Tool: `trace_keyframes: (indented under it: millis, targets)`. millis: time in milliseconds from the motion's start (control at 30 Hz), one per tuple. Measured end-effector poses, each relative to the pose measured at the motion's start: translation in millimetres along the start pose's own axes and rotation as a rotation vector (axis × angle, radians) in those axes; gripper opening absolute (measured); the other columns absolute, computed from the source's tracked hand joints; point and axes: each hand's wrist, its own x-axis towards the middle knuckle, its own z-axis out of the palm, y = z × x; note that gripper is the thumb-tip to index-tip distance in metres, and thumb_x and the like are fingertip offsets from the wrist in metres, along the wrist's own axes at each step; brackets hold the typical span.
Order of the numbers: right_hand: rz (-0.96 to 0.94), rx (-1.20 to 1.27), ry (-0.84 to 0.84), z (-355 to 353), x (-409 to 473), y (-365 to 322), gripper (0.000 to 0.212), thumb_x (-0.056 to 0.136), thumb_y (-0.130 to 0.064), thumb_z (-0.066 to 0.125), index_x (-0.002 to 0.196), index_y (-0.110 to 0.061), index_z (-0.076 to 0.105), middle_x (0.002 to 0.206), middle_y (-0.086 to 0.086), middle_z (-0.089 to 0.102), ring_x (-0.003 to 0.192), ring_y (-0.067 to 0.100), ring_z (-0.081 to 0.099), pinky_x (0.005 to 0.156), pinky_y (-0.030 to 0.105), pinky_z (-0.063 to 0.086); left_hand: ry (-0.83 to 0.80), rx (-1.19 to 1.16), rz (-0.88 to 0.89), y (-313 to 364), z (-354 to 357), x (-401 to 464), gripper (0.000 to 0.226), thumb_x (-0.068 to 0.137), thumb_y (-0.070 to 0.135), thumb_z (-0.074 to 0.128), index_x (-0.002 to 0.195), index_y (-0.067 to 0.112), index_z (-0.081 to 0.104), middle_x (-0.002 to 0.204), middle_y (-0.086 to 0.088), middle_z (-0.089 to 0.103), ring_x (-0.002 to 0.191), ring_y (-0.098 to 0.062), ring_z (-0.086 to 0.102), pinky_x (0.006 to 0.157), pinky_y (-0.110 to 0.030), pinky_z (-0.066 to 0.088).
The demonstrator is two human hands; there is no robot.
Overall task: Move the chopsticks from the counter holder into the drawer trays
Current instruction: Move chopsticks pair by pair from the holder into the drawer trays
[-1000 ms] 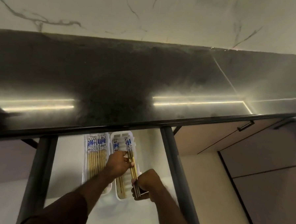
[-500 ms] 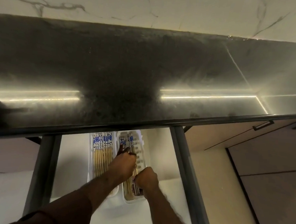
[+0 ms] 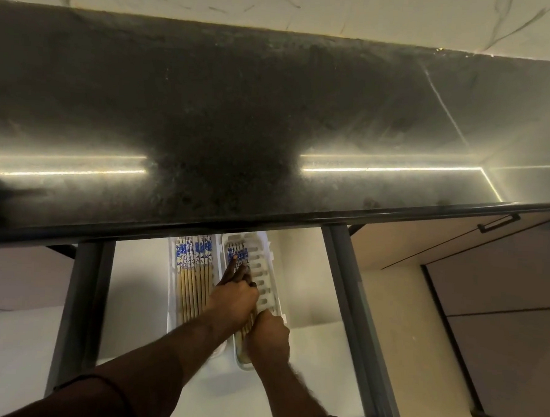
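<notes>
Two white slotted trays lie side by side in the open drawer (image 3: 135, 296) below the dark counter. The left tray (image 3: 171, 285) holds several bamboo chopsticks (image 3: 193, 277) with blue-and-white tops. In the right tray (image 3: 268, 271), a few more chopsticks (image 3: 240, 254) lie along its left side. My left hand (image 3: 234, 297) rests on them, fingers stretched flat over their blue tops. My right hand (image 3: 268, 337) is curled around their lower ends at the tray's near end. The counter holder is not in view.
The black stone counter (image 3: 272, 119) overhangs the back of the drawer and hides the trays' far ends. Dark drawer rails (image 3: 348, 301) run along both sides. Closed cabinet fronts with a black handle (image 3: 499, 221) stand at the right.
Both hands have lowered the held chopsticks from above the right tray down into it. The left hand's fingers have opened flat and slid toward the blue tops.
</notes>
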Motion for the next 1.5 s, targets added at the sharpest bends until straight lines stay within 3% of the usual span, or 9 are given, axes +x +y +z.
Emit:
trace_keyframes:
  millis: [267,433,533,667,800,933,1133,1367,1500]
  targets:
    - [-0.132,-0.165,0.102,2.7,-5.2,5.1,0.029,0.101,-0.026,0.041,0.123,-0.015,0.055,0.121,0.004,0.064,0.112,0.023,0.061,0.09,0.032,0.049,-0.026,0.03,-0.018,4.8,7.1,1.6,0.029,0.092,0.03,0.056,0.119,0.02,0.061,0.125,-0.004,0.064,0.117,-0.022,0.058,0.099,-0.046,0.047]
    - [-0.174,-0.199,0.094,0.8,-10.0,3.8,0.029,0.1,-0.027,0.046,0.125,-0.015,0.052,0.124,0.005,0.062,0.114,0.025,0.06,0.094,0.033,0.048,-0.015,0.057,-0.023,7.3,-2.9,-1.1,0.037,0.095,0.029,0.052,0.129,0.014,0.055,0.139,-0.009,0.053,0.134,-0.027,0.043,0.112,-0.046,0.034]
    - [-0.193,-0.236,0.103,-9.1,-16.5,1.4,0.027,0.098,-0.021,0.045,0.122,-0.011,0.053,0.123,0.009,0.061,0.115,0.029,0.059,0.094,0.035,0.047,-0.014,0.01,-0.02,3.8,-15.3,-5.3,0.026,0.094,0.021,0.053,0.118,0.016,0.062,0.127,-0.007,0.062,0.121,-0.024,0.055,0.105,-0.046,0.042]
    - [-0.238,-0.216,0.105,-26.2,-31.9,-5.1,0.029,0.093,-0.022,0.056,0.121,-0.012,0.057,0.119,0.01,0.064,0.107,0.029,0.064,0.092,0.038,0.052,0.097,-0.089,0.008,2.2,-36.9,-22.7,0.02,0.092,0.019,0.054,0.109,0.018,0.064,0.113,-0.003,0.066,0.108,-0.019,0.06,0.099,-0.04,0.045]
    - [-0.301,-0.178,0.173,-46.1,-56.7,-7.7,0.027,0.093,-0.027,0.055,0.116,-0.014,0.059,0.115,0.009,0.066,0.1,0.029,0.066,0.088,0.037,0.055,0.23,-0.146,0.039,6.0,-62.7,-53.2,0.029,0.093,0.026,0.056,0.12,0.019,0.062,0.124,0.0,0.063,0.12,-0.018,0.052,0.112,-0.039,0.026]
    - [-0.382,-0.117,0.238,-68.5,-92.9,-9.5,0.031,0.094,-0.03,0.057,0.121,-0.015,0.06,0.115,0.006,0.068,0.097,0.026,0.068,0.082,0.032,0.054,0.289,-0.354,0.033,11.4,-85.8,-94.9,0.033,0.095,0.02,0.055,0.128,0.019,0.058,0.132,-0.001,0.059,0.122,-0.017,0.051,0.108,-0.033,0.035]
    - [-0.563,-0.041,0.313,-80.9,-164.6,-19.7,0.03,0.096,-0.033,0.056,0.122,-0.018,0.06,0.118,0.001,0.068,0.098,0.018,0.066,0.086,0.026,0.052,0.492,-0.623,-0.083,14.8,-115.8,-185.7,0.035,0.093,0.032,0.058,0.128,0.025,0.06,0.138,0.004,0.056,0.123,-0.021,0.055,0.106,-0.042,0.043]
    - [-0.769,0.006,0.438,-67.7,-255.9,-48.8,0.035,0.098,-0.035,0.052,0.128,-0.019,0.059,0.125,0.001,0.065,0.11,0.018,0.062,0.103,0.03,0.047,0.756,-0.565,-0.062,-0.4,-139.6,-296.0,0.033,0.093,0.02,0.06,0.126,0.018,0.062,0.139,-0.001,0.056,0.129,-0.018,0.051,0.113,-0.034,0.031]
    - [-0.835,0.009,0.478,-59.2,-301.4,-77.8,0.033,0.098,-0.027,0.053,0.129,-0.017,0.058,0.125,0.002,0.066,0.11,0.021,0.062,0.099,0.032,0.048,0.836,-0.55,-0.022,-22.0,-154.2,-345.4,0.033,0.092,0.017,0.062,0.124,0.018,0.064,0.138,-0.003,0.056,0.129,-0.018,0.052,0.117,-0.039,0.027]
